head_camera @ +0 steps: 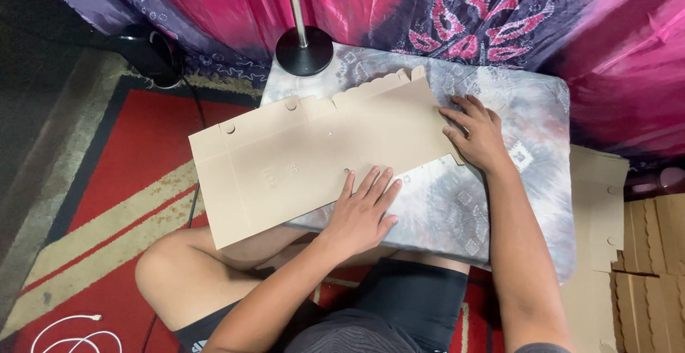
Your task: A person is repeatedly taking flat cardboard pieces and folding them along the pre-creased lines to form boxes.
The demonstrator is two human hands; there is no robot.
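Cardboard (314, 160), a flat unfolded box blank, lies across the table (499, 203), its 9 o'clock end hanging past the table edge over your knee. Your left hand (362, 210) rests on its near edge at 6 o'clock, palm down, fingers spread and pressing flat. Your right hand (477, 133) sits at the blank's 3 o'clock end, fingers spread too, fingertips on the cardboard's edge and the heel of the hand on the tie-dye cloth. Neither hand pinches anything.

The overhang is the likely trouble: lift your left hand and the unsupported end could tip the sheet down toward the red rug (121, 182). The loose cloth may also let the blank slide under an uneven push. The lamp base (305, 49) at 12 o'clock stands close to the scalloped flap; a shove that way could bump it.

No assembled container shows; more flat blanks (642, 246) are stacked at 4 o'clock, holding nothing.
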